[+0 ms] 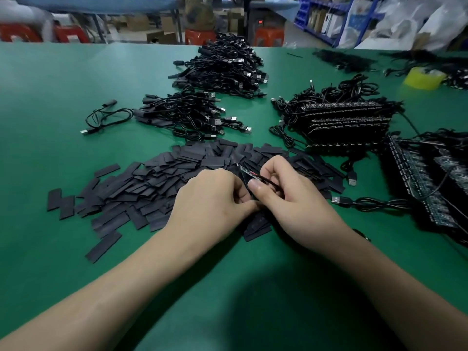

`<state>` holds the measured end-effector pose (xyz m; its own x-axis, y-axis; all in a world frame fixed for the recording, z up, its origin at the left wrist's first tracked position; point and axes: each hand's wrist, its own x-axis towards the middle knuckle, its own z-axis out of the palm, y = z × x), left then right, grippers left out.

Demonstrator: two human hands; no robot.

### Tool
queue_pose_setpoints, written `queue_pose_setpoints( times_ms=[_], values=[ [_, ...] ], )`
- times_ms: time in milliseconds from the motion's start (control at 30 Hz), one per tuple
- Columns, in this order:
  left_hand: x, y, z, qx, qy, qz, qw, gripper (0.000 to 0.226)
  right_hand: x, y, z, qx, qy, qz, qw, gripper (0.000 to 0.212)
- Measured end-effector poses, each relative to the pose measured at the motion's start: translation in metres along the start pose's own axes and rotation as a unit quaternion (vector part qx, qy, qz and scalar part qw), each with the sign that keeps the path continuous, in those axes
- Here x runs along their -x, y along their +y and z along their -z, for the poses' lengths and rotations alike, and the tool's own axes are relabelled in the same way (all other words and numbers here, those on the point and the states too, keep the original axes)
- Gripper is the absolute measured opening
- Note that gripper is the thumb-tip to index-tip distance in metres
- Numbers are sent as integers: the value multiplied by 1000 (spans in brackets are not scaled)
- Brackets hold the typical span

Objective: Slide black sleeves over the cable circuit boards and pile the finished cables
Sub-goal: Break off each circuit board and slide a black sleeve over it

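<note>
Both hands sit close together low over the green tabletop [76, 84]. The right hand [291, 196] pinches a small circuit board [249, 172] under its thumb. The left hand [210, 196] seems to pinch a black sleeve [245, 182] at the board's near end. Under them spreads the loose sleeve heap [152, 183], and finished cables [192, 115] lie piled beyond.

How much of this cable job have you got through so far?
Done: a far heap and a nearer heap of sleeved cables. In hand: the left hand pinches a black sleeve, the right hand a circuit board. Left: stacked bare boards at right and a big spread of loose sleeves, so plenty remains.
</note>
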<state>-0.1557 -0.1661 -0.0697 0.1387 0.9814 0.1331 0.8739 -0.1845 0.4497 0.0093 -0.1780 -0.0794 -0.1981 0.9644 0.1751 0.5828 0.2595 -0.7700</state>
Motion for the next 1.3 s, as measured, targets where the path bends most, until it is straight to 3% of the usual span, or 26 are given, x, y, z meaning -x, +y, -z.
queue_pose_setpoints(
  times_ms=[233,400,500,667,767,900,1067,1300],
  values=[
    [-4,-14,18,162,-60,-15,985,27,3,5,0,19,35,-3,999,17],
    [5,-27,30,368,-95,-13,925,20,2,3,-3,-3,47,-2,999,10],
    [13,-33,25,431,-108,-10,896,18,3,2,-4,-53,27,-9,998,19],
    [23,-37,19,421,-67,-58,903,26,5,-4,-8,-128,-3,-9,992,22],
    [28,-38,14,286,38,-124,949,31,7,-6,-10,-148,3,-8,989,21],
    [32,-35,14,171,114,-188,960,31,9,-7,-13,-155,5,-11,988,25],
    [30,-40,14,201,125,-147,960,25,11,-11,-12,-133,-4,-6,991,36],
    [29,-44,15,247,137,-90,955,23,13,-10,-4,-94,16,-1,995,33]
  ],
)
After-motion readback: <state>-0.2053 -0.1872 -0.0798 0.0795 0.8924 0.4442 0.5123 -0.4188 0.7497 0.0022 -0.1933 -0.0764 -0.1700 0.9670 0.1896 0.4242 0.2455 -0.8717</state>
